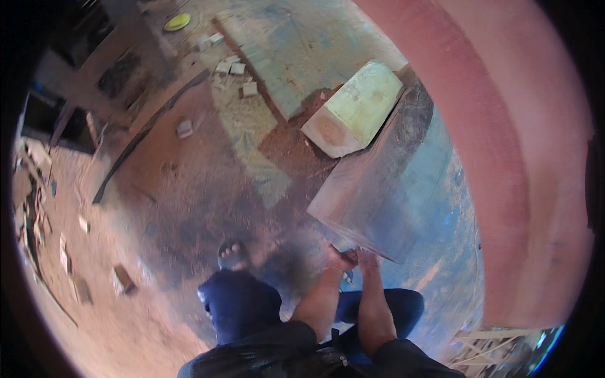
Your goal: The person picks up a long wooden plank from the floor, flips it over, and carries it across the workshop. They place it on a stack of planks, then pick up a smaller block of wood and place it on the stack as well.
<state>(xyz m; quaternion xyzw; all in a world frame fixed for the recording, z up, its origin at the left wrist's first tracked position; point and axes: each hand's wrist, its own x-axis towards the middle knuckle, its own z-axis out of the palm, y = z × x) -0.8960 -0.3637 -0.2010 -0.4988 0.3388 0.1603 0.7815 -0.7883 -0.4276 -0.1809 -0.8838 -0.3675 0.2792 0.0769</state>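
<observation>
Honestly, looks like a heavy, stiff brown timber beam (370, 183), just right of the pale squared log (360, 108). Can't tell grip from touch: too much blur around left hand (342, 257) and right hand (367, 256), at the end sticking out past that log. Probably rough; best held underneath.

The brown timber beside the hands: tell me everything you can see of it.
The brown timber is long and squared, apparently wood, streaked, darkening toward its far end. It slants away to the right, beside the pale block. The left hand and right hand are at its near edge; blur hides whether they grip or raise it.
</observation>
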